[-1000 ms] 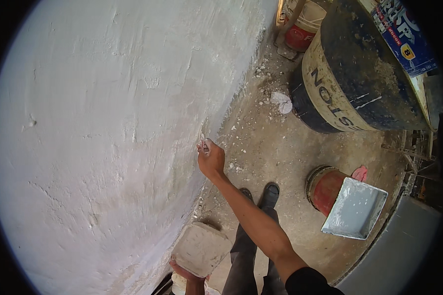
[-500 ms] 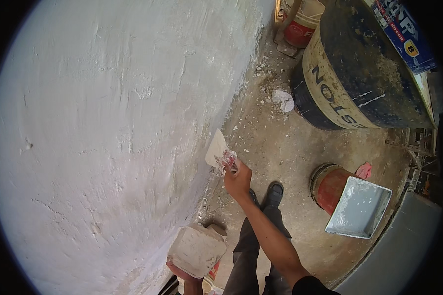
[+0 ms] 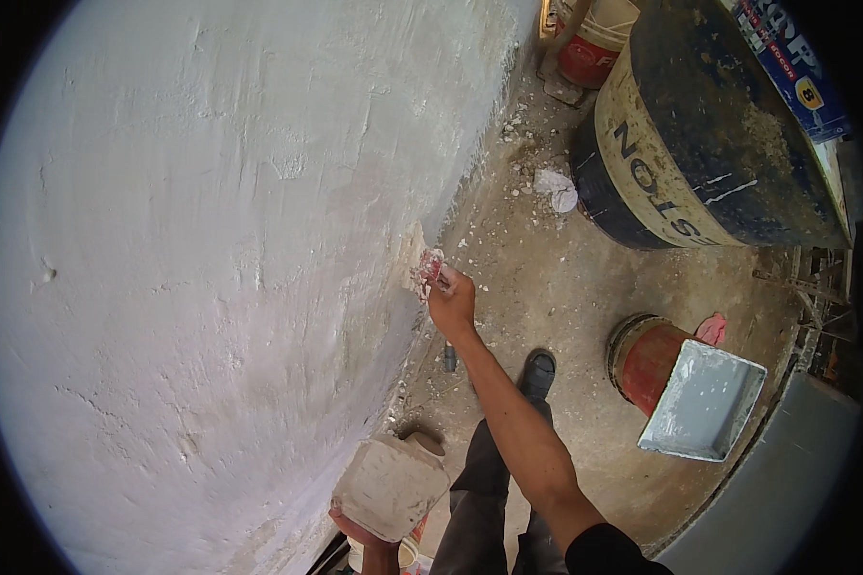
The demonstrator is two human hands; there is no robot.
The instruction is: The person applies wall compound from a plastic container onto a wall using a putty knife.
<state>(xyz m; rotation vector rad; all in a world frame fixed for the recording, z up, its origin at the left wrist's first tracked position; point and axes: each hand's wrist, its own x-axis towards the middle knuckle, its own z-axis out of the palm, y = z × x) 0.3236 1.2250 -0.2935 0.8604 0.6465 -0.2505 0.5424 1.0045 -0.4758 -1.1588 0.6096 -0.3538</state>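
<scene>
My right hand [image 3: 454, 299] is closed around a putty-smeared scraper [image 3: 429, 269] with a red handle. Its blade lies against the lower part of the white, roughly plastered wall [image 3: 211, 240], close to where wall meets floor. At the bottom, my left hand [image 3: 357, 529] grips a squarish, beige plastic container [image 3: 391, 487], its flat face dirty with dried putty. Part of that hand is hidden beneath the container, and what is inside it cannot be seen.
A big dark drum [image 3: 681, 144] with a cream band stands at the upper right. A red bucket [image 3: 647, 362] has a grey paint tray [image 3: 708, 402] leaning by it. Another red bucket [image 3: 588, 59] stands farther off. Plaster crumbs and a white crumpled lump [image 3: 556, 190] lie on the floor.
My right hand has moved a little up and left with the scraper, whose blade now meets the wall. My left hand and the container have barely shifted.
</scene>
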